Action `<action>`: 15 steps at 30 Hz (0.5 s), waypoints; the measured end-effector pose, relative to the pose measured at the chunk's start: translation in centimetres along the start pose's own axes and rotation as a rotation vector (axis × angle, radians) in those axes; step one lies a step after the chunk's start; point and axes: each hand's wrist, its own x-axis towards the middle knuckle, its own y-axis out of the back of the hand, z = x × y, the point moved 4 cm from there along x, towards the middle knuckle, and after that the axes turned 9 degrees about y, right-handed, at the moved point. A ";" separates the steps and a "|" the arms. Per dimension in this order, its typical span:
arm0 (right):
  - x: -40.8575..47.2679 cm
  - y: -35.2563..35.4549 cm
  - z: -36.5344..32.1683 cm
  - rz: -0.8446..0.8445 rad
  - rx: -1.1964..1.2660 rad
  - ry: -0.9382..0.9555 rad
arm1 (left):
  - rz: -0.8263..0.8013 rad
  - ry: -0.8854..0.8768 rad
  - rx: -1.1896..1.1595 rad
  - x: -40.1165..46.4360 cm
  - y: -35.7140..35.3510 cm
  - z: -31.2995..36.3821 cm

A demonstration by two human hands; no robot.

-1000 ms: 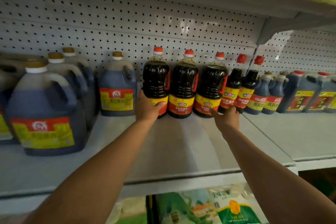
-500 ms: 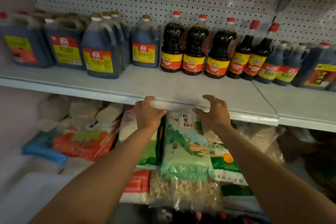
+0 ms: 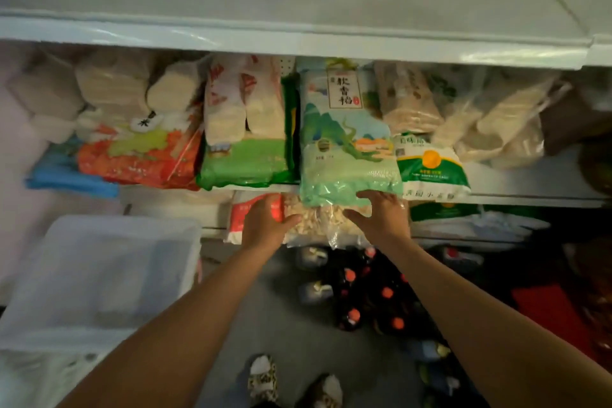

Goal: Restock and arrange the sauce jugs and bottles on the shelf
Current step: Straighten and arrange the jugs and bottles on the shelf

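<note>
While both hands (image 3: 326, 222) hang open and empty, red-capped bottles (image 3: 371, 295) crowd the floor.

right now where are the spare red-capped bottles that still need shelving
In the head view, the red-capped bottles stand clustered on the floor, lower centre-right, below the right hand and beside the red mat.

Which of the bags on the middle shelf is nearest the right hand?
The pale green bag with the mountain picture. Its lower edge overhangs the shelf just above the right hand; the orange bag and dark green bag lie further left.
</note>
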 end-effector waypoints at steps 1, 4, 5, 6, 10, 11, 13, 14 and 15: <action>-0.2 -2.4 1.7 -0.034 0.030 -0.046 | -0.032 0.024 0.016 0.6 -1.8 -1.8; -1.2 -10.3 7.3 -0.126 0.141 -0.177 | -0.146 0.107 0.043 2.8 -7.8 -8.1; -1.5 -12.8 8.9 -0.148 0.173 -0.212 | -0.185 0.131 0.061 3.6 -9.9 -10.3; -1.7 -15.2 10.6 -0.167 0.208 -0.250 | -0.224 0.146 0.082 4.4 -12.0 -12.5; -1.4 -24.9 16.7 -0.212 0.314 -0.333 | -0.365 0.214 0.128 7.7 -20.6 -20.8; -1.2 -27.4 18.1 -0.221 0.345 -0.348 | -0.393 0.226 0.138 8.5 -22.7 -22.6; -0.6 -32.5 20.8 -0.250 0.407 -0.391 | -0.432 0.247 0.150 10.2 -26.7 -26.2; -0.4 -35.2 22.3 -0.263 0.432 -0.414 | -0.449 0.260 0.151 11.2 -28.6 -27.9; -0.1 -37.6 23.5 -0.273 0.455 -0.436 | -0.465 0.275 0.148 12.3 -30.5 -29.6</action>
